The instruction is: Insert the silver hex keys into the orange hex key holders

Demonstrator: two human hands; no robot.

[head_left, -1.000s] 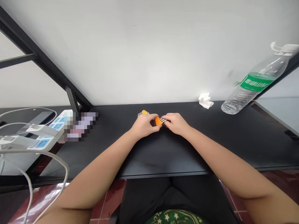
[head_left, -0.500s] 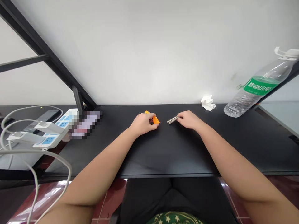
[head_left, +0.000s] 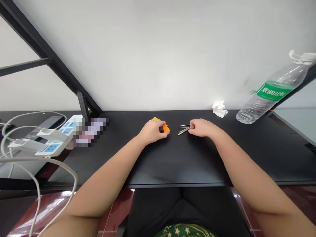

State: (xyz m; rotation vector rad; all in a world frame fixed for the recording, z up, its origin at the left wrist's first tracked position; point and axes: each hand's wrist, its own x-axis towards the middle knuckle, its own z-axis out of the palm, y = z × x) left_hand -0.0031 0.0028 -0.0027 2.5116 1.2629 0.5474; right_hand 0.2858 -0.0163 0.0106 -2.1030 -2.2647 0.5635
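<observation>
Left hand [head_left: 153, 131]: thumb and fingers curled round, pinching a bright orange, angular, plastic-looking holder [head_left: 166, 128], partly hidden by the fingers
Right hand [head_left: 201, 127]: thumb and fingertips pressed together on one end of a loose bunch of thin, straight, silver metal rods [head_left: 183, 131]
Rods: between the two hands, free ends pointing at the holder and apart from it, spread like a small fan
Handling: best, I judge, to pinch the rods firmly and low over the table so none slips out crosswise, square up their ends with small finger rolls, and let the left grip steady the holder without twisting it
Rod count: at least three; overlaps hide the exact number
Holder count: two orange patches show; cannot tell whether they are one piece
Table: one flat, matte black tabletop [head_left: 177, 158] under both hands
Tissue: one crumpled white paper tissue [head_left: 219, 109], beyond the right hand
Bottle: one large clear plastic bottle with a green label [head_left: 274, 90], farther right
Power strip: one long white strip with blue sockets [head_left: 51, 147], far left
</observation>
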